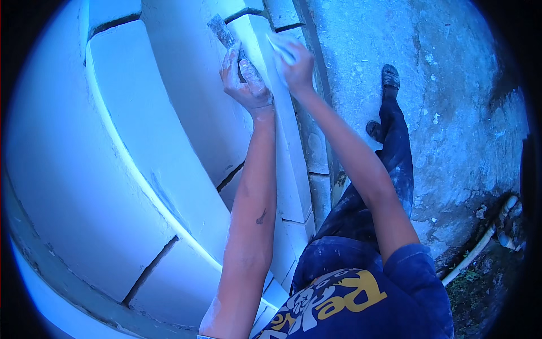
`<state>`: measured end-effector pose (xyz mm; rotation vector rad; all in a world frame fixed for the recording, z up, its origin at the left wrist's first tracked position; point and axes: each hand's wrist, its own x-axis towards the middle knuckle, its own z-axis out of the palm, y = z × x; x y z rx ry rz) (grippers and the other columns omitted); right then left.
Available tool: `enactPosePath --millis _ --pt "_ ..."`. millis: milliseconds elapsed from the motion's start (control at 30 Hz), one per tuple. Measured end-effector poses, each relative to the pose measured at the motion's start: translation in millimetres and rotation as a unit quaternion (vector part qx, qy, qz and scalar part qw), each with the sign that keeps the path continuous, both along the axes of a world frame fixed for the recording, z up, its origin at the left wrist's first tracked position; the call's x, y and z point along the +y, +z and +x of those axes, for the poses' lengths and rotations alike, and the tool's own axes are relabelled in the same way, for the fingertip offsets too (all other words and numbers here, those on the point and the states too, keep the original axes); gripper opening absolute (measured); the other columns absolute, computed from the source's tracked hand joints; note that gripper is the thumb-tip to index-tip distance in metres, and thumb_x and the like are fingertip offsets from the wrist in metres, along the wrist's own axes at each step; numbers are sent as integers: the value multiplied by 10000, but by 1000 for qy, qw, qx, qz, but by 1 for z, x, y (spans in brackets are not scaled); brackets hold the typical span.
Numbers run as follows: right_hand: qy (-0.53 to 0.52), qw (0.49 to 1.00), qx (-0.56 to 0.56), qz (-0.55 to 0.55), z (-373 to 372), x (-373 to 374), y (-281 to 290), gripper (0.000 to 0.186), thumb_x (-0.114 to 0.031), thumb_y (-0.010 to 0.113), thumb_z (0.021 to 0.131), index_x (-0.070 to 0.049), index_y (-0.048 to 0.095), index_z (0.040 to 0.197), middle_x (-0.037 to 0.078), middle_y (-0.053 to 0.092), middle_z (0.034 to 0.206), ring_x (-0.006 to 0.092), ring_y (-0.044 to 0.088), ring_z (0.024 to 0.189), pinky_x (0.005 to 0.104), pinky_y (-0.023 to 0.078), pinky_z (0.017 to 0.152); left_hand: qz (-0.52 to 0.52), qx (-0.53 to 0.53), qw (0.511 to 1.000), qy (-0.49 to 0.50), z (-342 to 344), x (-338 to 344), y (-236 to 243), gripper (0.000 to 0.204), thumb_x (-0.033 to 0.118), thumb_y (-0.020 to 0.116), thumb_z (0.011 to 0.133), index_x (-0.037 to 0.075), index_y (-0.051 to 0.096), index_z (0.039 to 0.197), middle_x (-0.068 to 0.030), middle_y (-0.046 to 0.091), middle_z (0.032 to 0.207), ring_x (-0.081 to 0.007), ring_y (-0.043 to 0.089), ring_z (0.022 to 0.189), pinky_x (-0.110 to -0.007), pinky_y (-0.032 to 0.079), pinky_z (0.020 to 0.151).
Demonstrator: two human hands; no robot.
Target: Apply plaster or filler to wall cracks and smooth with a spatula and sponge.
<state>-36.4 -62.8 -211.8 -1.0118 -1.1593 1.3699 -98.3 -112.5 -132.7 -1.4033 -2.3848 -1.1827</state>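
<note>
My left hand (pixel 245 82), smeared with white, is closed around a putty knife (pixel 219 29). The knife's stained flat blade sticks out past the fingers, away from me. Close by on the right, my right hand (pixel 297 68) grips a pale, thin pad (pixel 284 52), blurred and partly covered by the fingers; its exact kind is unclear. That pad lies against the edge of a long white block (pixel 289 164), which runs between and beneath my hands. My left wrist crosses over the block's left side.
Long white stepped bands (pixel 135 107) with dark joints fill the left side. A rough, spotted concrete floor (pixel 446 124) spreads to the right, where my shoe (pixel 390 77) rests. A pale pipe (pixel 471 254) runs along the lower right, beside green plants (pixel 466 285).
</note>
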Motion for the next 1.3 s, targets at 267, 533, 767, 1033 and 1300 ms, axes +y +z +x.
enactPosePath --millis 267,533,767,1033,1300 --pt "17 996 -81 -30 -1 4 -12 379 -99 723 792 -37 745 1165 168 733 1128 319 711 1046 382 541 951 23 -13 1000 -6 2 6 1 466 275 509 946 -83 697 1178 -252 693 1170 -388 622 1099 -456 452 1023" --pt "21 998 -51 14 3 -14 -6 353 -162 768 773 -22 760 1097 163 744 1064 339 708 1025 399 541 957 17 -7 1000 -7 1 2 2 462 275 511 938 -72 702 1176 -248 695 1157 -390 622 1095 -454 452 1023" --pt "11 995 -92 -31 -2 -10 7 366 -255 778 765 23 762 1004 217 732 997 367 716 936 411 563 875 17 13 1000 -6 0 0 0 437 220 468 960 -56 697 1210 -210 709 1151 -322 627 1071 -412 463 991" --pt "42 985 -140 -90 -14 20 -8 309 -308 727 840 -43 789 987 204 746 892 367 735 870 428 571 823 29 16 999 -24 -2 5 -3 436 237 481 970 -54 698 1212 -213 711 1144 -325 630 1042 -415 468 975" --pt "-6 982 -186 -25 -18 12 -7 329 -301 743 838 -13 779 994 240 723 938 409 714 889 438 563 822 38 22 999 -10 0 6 -4 444 279 502 977 -49 711 1192 -217 725 1113 -338 644 1011 -426 478 947"
